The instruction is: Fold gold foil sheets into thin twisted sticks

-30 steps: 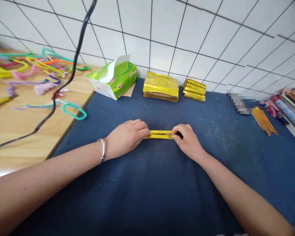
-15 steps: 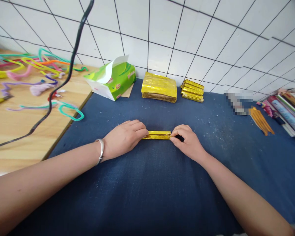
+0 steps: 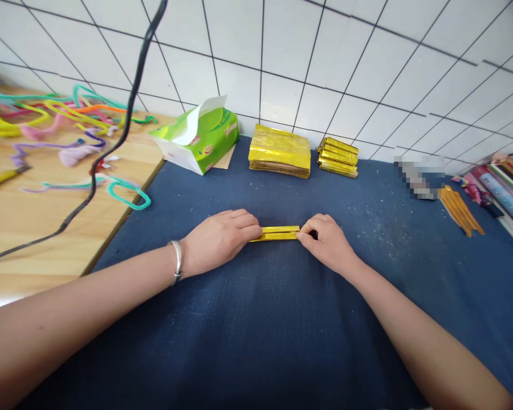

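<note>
A narrow folded strip of gold paper (image 3: 280, 233) lies crosswise on the dark blue cloth (image 3: 256, 330), with a lengthwise gap between its two raised edges. My left hand (image 3: 224, 240) is closed on its left end, the fingers covering that end. At the right end, my right hand (image 3: 327, 240) pinches the strip between thumb and forefinger. Behind the hands sits a stack of flat gold paper sheets (image 3: 279, 151). Just right of that stack is a small pile of folded gold strips (image 3: 337, 156).
A green tissue pack (image 3: 209, 135) stands by the tiled wall. Colourful fuzzy wires (image 3: 129, 195) lie on the wooden board (image 3: 111, 228) at left, with a black cable (image 3: 132, 102) crossing above. Orange-gold folded paper (image 3: 459, 209) and books (image 3: 504, 191) are at right.
The whole view has shifted slightly, so most things appear a little further right. Both hands keep their hold on the strip, and the right fingers have drawn slightly closer together.
</note>
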`<state>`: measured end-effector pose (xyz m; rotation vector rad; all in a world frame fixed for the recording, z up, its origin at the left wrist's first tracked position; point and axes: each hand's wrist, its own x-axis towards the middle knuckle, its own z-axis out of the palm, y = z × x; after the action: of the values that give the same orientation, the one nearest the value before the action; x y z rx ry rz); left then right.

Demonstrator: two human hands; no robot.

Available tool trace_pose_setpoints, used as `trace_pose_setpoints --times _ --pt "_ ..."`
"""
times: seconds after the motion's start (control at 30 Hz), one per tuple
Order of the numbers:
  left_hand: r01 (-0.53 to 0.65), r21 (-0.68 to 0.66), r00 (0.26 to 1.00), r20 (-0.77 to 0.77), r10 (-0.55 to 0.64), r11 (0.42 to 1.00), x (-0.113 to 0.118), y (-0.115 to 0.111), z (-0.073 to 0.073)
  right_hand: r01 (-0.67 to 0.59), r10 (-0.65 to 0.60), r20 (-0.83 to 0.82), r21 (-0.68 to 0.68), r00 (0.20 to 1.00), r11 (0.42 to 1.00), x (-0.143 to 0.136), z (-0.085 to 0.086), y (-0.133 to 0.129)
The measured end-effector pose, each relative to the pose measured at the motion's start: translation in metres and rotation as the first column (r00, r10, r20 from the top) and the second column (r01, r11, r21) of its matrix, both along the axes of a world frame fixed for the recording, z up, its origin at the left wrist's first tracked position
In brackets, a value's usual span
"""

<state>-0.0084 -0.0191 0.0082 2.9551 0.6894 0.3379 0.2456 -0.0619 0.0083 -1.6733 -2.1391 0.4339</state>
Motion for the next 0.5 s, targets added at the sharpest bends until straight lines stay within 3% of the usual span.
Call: trace_pose_setpoints --times 0.17,0.37,0.5 --pt "0.013 0.010 1.000 -0.002 -0.013 1.000 0.001 0.000 0.000 0.008 -0.008 0.036 -0.014 0.999 1.000 0.000 -0.002 0.002" --pt "0.038 0.077 0.997 -0.063 -0.033 0.996 0.000 0.000 0.002 0.042 -0.050 0.061 0.124 0.997 0.991 -0.005 -0.006 -0.004" --pt "0.058 0.106 0.991 -0.123 -0.045 0.993 0.001 -0.003 0.006 0.065 -0.070 0.028 0.138 0.997 0.988 -0.005 -0.007 -0.008"
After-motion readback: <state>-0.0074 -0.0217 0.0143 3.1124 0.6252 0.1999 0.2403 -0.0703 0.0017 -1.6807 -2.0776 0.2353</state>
